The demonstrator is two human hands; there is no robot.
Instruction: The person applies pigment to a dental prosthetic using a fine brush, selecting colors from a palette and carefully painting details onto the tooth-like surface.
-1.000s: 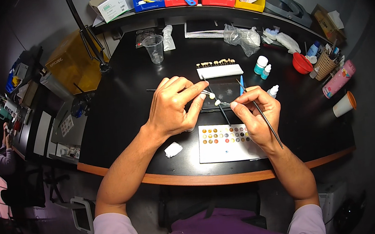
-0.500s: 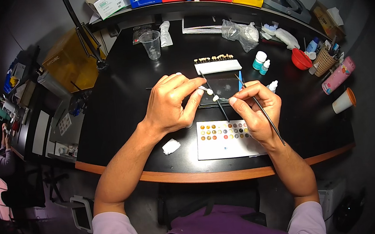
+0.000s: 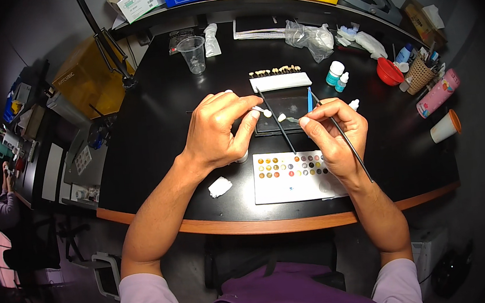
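Observation:
With thumb and index finger, my left hand (image 3: 220,127) pinches a small white stem carrying a rounded white tooth-shaped piece (image 3: 267,113). My right hand (image 3: 337,133) holds a thin dark brush (image 3: 361,162) slanting across its fingers. Its fingertips also grip a tooth shade tab (image 3: 282,117) by a greyish stem, white tip facing the left hand's piece. The two white pieces are a small gap apart. Below and behind them a second dark brush (image 3: 285,135) lies slantwise over a dark slab (image 3: 293,107). A white palette (image 3: 270,193) with several coloured dots sits nearer me, partly covered by my right wrist.
Behind the slab stands a shade guide (image 3: 280,82) with several tooth tabs. Two small bottles (image 3: 335,72) are to its right, a clear plastic cup (image 3: 194,57) to its left. A crumpled white tissue (image 3: 220,187) lies by my left forearm. Farther right are a red bowl (image 3: 388,74) and paper cup (image 3: 444,127).
The two white pieces, close together or touching before, have moved apart. My right hand has shifted slightly right with the shade tab and brush; the left keeps its pinch.

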